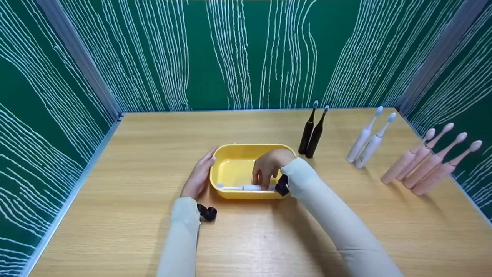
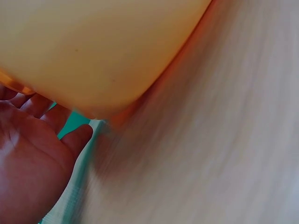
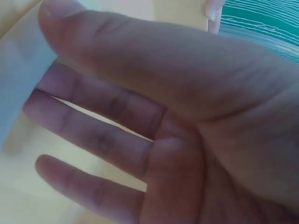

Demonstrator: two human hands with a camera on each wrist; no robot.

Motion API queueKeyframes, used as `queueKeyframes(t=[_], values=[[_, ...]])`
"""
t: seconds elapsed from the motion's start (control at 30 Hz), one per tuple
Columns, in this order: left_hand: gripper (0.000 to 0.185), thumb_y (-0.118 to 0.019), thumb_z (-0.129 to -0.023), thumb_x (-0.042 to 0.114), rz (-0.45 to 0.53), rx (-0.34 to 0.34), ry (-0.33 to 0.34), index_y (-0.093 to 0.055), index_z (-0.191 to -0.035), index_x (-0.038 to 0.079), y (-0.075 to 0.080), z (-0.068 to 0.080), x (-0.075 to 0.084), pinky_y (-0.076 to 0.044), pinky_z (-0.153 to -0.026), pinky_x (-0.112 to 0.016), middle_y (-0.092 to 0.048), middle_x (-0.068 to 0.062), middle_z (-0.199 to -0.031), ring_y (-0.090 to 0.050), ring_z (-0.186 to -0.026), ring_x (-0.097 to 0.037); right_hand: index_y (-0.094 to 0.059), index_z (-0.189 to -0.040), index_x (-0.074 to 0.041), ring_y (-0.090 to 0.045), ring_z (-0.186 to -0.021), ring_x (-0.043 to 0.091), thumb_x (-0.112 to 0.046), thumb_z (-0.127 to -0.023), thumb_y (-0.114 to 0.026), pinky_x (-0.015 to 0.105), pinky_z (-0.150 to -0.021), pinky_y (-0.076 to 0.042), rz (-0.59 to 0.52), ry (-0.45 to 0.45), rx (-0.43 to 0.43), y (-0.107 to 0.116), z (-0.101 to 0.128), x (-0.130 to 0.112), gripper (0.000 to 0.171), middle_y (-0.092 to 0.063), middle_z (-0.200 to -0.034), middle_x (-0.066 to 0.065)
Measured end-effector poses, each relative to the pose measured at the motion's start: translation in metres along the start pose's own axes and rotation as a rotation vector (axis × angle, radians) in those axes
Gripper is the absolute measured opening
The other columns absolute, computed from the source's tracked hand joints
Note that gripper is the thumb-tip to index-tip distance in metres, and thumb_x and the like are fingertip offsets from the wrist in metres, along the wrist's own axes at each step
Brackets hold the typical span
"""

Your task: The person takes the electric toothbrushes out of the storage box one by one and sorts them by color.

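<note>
Fingers of the right hand curl downward inside a yellow tub, their tips pinching the handle of a white toothbrush that lies flat along the tub's near wall; the right wrist view shows the fingers close together beside the pale handle. Its forearm, in a cream sleeve, comes in from the lower right and bends down over the rim. The left hand lies flat and straight-fingered against the tub's outer left wall, its forearm reaching up from below. The tub sits near the middle of a light wooden table. Toward the back right, well apart from the tub, lie two black toothbrushes, two white toothbrushes and four pink toothbrushes. Green walls with wavy white lines enclose the table on three sides.
</note>
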State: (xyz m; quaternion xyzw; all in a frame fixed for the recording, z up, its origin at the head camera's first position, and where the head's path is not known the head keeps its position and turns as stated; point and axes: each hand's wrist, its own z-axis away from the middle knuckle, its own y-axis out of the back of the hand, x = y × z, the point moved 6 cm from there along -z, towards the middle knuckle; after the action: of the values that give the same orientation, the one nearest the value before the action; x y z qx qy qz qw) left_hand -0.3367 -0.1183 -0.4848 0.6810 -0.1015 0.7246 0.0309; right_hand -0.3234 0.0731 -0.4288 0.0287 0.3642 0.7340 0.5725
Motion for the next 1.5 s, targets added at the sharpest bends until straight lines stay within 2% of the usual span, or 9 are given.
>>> queueKeyframes(t=[0.23, 0.47, 0.63, 0.8, 1.03, 1.23, 1.5], values=[[0.05, -0.034, -0.102, 0.015, -0.002, -0.009, -0.009, -0.029, -0.151, 0.008, -0.0001, -0.0006, -0.0007, -0.01, -0.124, -0.038, -0.02, -0.008, -0.161, -0.012, -0.15, -0.023, -0.069, -0.117, -0.015, -0.059, -0.1, 0.015, -0.006, -0.082, -0.07, 0.043, -0.1, -0.05, 0.0, -0.012, -0.013, -0.0014, -0.0022, -0.0018, 0.036, -0.067, -0.113, 0.003], [0.05, -0.034, -0.102, 0.015, 0.003, -0.027, -0.017, -0.028, -0.151, 0.007, -0.0009, 0.0003, -0.0001, -0.01, -0.124, -0.037, -0.019, -0.008, -0.161, -0.011, -0.15, -0.022, -0.068, -0.119, -0.019, -0.06, -0.108, 0.016, -0.007, -0.082, -0.07, 0.041, -0.098, -0.051, 0.051, -0.021, -0.027, -0.0022, -0.0036, -0.0027, 0.039, -0.068, -0.114, 0.0], [0.05, -0.034, -0.102, 0.015, -0.001, -0.02, -0.011, -0.028, -0.151, 0.007, -0.0007, -0.0009, -0.0006, -0.01, -0.124, -0.036, -0.019, -0.007, -0.161, -0.011, -0.15, -0.022, -0.067, -0.118, -0.017, -0.059, -0.105, 0.015, -0.008, -0.083, -0.071, 0.04, -0.096, -0.053, 0.072, -0.017, -0.034, -0.0025, -0.005, -0.0029, 0.036, -0.067, -0.114, 0.001], [0.05, -0.034, -0.102, 0.015, -0.008, -0.011, -0.01, -0.028, -0.151, 0.007, -0.0008, -0.0013, -0.0007, -0.01, -0.124, -0.037, -0.02, -0.008, -0.161, -0.011, -0.15, -0.022, -0.068, -0.117, -0.018, -0.06, -0.103, 0.016, -0.006, -0.082, -0.071, 0.039, -0.093, -0.055, 0.04, -0.031, -0.02, -0.0023, -0.0045, -0.0021, 0.037, -0.067, -0.114, 0.002], [0.049, -0.035, -0.102, 0.016, -0.016, -0.003, 0.023, -0.031, -0.151, 0.011, -0.003, 0.0004, 0.0004, -0.012, -0.123, -0.035, -0.022, -0.004, -0.16, -0.013, -0.149, -0.02, -0.071, -0.107, -0.019, -0.061, -0.089, 0.014, -0.001, -0.078, -0.071, 0.032, -0.08, -0.058, -0.04, -0.035, -0.04, -0.0054, -0.0049, -0.0012, 0.034, -0.066, -0.107, 0.0], [0.049, -0.035, -0.102, 0.017, -0.017, -0.003, 0.028, -0.031, -0.151, 0.011, -0.0031, 0.0007, -0.0001, -0.012, -0.123, -0.036, -0.022, -0.003, -0.16, -0.013, -0.149, -0.02, -0.07, -0.105, -0.015, -0.06, -0.085, 0.012, 0.0, -0.077, -0.071, 0.03, -0.077, -0.059, -0.069, -0.022, -0.058, -0.0072, -0.0036, -0.0019, 0.032, -0.065, -0.101, -0.001], [0.05, -0.034, -0.102, 0.015, 0.017, -0.035, 0.006, -0.029, -0.151, 0.009, -0.0048, 0.001, 0.0005, -0.012, -0.123, -0.037, -0.021, -0.008, -0.16, -0.014, -0.149, -0.023, -0.07, -0.106, -0.011, -0.06, -0.077, 0.011, 0.002, -0.078, -0.072, 0.025, -0.074, -0.057, -0.12, -0.029, -0.064, -0.0082, -0.0059, 0.0008, 0.031, -0.066, -0.096, 0.0]])
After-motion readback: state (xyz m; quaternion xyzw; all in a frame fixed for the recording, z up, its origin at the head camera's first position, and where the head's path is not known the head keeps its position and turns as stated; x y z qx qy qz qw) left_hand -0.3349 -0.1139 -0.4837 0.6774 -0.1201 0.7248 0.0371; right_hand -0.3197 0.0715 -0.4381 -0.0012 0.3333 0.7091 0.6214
